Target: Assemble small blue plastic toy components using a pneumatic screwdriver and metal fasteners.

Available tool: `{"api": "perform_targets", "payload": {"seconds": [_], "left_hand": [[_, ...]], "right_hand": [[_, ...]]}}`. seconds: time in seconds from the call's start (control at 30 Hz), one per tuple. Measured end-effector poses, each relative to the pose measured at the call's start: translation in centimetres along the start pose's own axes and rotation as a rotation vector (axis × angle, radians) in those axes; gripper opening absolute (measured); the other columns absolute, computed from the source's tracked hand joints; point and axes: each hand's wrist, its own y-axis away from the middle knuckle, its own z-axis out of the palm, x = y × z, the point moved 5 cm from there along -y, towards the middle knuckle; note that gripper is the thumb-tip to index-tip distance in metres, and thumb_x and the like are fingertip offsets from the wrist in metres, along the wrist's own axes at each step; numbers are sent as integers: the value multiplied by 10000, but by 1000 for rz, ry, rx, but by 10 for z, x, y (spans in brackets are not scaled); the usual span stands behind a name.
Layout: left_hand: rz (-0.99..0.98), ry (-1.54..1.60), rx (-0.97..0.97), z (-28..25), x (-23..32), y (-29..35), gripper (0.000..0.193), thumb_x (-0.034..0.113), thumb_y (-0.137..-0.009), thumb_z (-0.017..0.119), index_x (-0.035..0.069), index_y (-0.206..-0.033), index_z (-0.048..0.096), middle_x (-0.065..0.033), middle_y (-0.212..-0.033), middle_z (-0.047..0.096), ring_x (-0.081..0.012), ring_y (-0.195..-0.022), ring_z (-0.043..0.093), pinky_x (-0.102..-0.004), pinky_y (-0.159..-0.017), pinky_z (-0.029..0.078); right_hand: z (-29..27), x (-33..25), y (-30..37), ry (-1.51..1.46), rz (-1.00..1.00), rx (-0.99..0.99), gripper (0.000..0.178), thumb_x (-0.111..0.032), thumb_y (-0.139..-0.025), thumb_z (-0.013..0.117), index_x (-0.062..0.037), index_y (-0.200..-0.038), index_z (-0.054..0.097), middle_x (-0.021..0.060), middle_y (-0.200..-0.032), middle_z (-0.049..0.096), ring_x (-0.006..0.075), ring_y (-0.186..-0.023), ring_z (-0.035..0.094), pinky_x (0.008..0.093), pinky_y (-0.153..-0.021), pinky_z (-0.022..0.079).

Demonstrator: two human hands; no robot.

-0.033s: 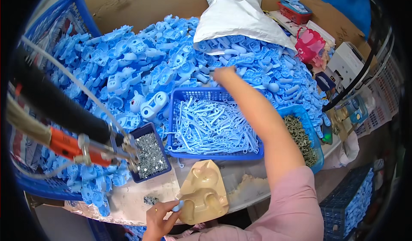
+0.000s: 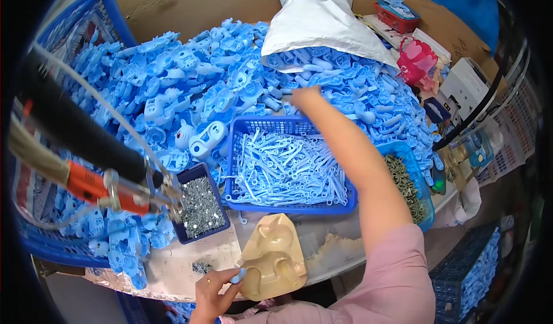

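Note:
Between thumb and fingers, my left hand (image 2: 214, 292) pinches a small light blue plastic piece (image 2: 238, 275). It is held at the left edge of a tan mould-like fixture (image 2: 275, 259) with animal-shaped hollows, which lies on the near edge of the table. My right arm stretches across a blue basket (image 2: 288, 210) full of thin light blue plastic rods (image 2: 288, 171). Beyond that basket, my right hand (image 2: 306, 98) is at the pile of blue plastic parts (image 2: 351, 87). Its fingers are blurred, so I cannot make out whether they grip anything.
A dark blue tray of small metal parts (image 2: 201, 208) stands left of the basket, beside an orange-and-black mounted tool (image 2: 95, 188). Under my right arm is a light blue tub (image 2: 427, 194) of dull green-brown pieces. A white sack (image 2: 322, 21) spills parts at the back.
My right hand has shifted very slightly to the right at the pile. The left hand keeps its pinch on the small blue piece beside the fixture.

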Motion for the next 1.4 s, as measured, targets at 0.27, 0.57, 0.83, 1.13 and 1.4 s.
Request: {"api": "perform_targets", "payload": {"seconds": [0.27,0.57,0.83,1.13,1.4], "left_hand": [[0,35,13,-5,-4,-1,350,1,-725,797,57,-1057,701,-83,-914,726,-217,-731,661,-306,-635,529],[26,67,19,-3,4,-2,354,-8,-709,788,62,-1046,701,-80,-891,716,-200,-690,633,-301,-623,513],[19,68,2,-1,12,4,341,-10,-717,771,61,-1042,697,-75,-866,705,-199,-677,619,-304,-621,500],[37,85,-13,2,21,9,350,-14,-715,772,61,-1049,702,-78,-855,699,-198,-683,620,-301,-627,502],[59,53,-9,0,18,19,378,-12,-710,800,62,-1068,702,-82,-919,723,-206,-691,652,-303,-625,543]], "right_hand": [[-44,127,75,-9,-66,212,537,-213,-672,798,-170,-1191,666,157,-1176,629,338,-1129,613,451,-928,509],[-11,214,136,-808,-56,683,545,-211,-679,825,-60,-1168,636,174,-1221,645,308,-1129,624,382,-953,494],[15,211,169,-1372,20,396,512,-91,-806,711,-101,-1308,611,30,-1316,600,143,-1142,577,314,-1006,449],[45,229,178,-1489,13,544,434,-316,-1017,566,-114,-1399,521,39,-1326,579,180,-1198,591,307,-993,446],[49,259,210,-1698,87,684,422,-413,-1001,575,-107,-1291,577,8,-1050,651,148,-934,666,261,-745,479]]}}
